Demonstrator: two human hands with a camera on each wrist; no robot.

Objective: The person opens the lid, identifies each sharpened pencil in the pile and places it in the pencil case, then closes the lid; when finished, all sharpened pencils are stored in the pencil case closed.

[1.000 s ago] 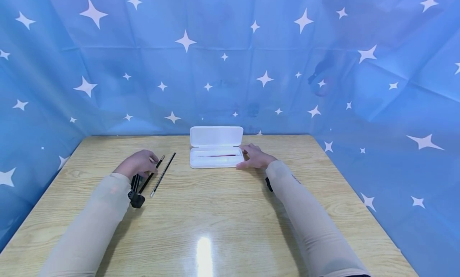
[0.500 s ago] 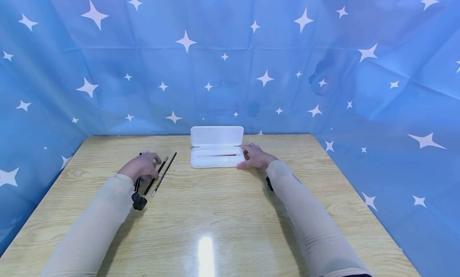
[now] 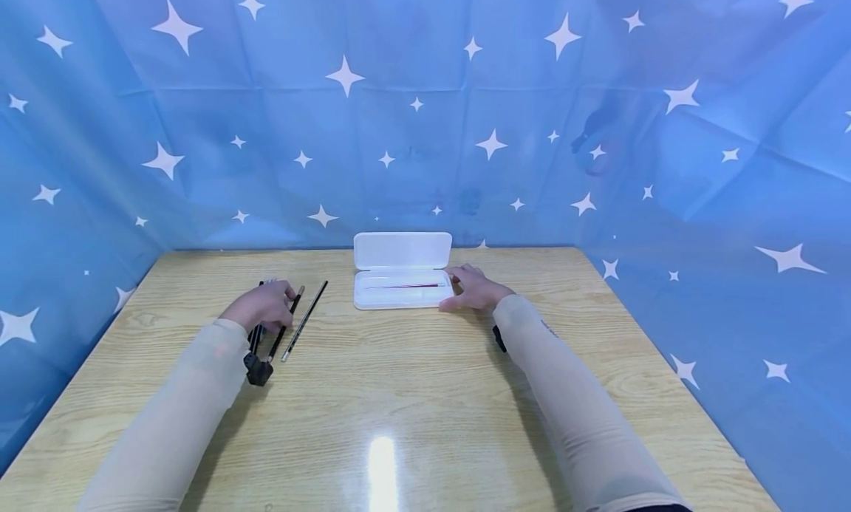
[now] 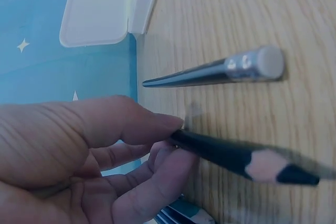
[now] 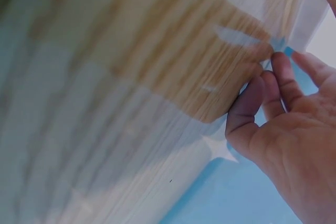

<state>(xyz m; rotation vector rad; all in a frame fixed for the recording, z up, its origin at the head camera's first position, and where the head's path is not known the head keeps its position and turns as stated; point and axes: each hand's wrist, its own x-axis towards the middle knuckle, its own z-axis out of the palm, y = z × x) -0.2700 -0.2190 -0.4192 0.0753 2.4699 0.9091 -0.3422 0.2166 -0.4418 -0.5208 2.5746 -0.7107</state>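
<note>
My left hand (image 3: 262,306) is over the left part of the table. In the left wrist view its thumb and fingertips pinch a dark pencil (image 4: 220,151) near the sharpened point. Just right of it lies a second dark pencil (image 3: 305,321), whose silver ferrule and white eraser end (image 4: 257,62) show in the left wrist view. A white pencil case (image 3: 402,250) stands open at the back centre, with a thin red stick-like item (image 3: 415,286) inside. My right hand (image 3: 470,289) holds the case's right end, thumb at the front corner and fingers farther back.
Several dark slender items (image 4: 181,214) lie partly hidden below the left hand. A black wrist-camera mount (image 3: 258,369) hangs under the left wrist. A blue star-patterned curtain (image 3: 412,165) rises behind the wooden table (image 3: 425,408).
Since a second ago the left hand has shifted slightly right. The pencil in it has swung a little, its far end now turned more to the left. The right hand and case stay put.
</note>
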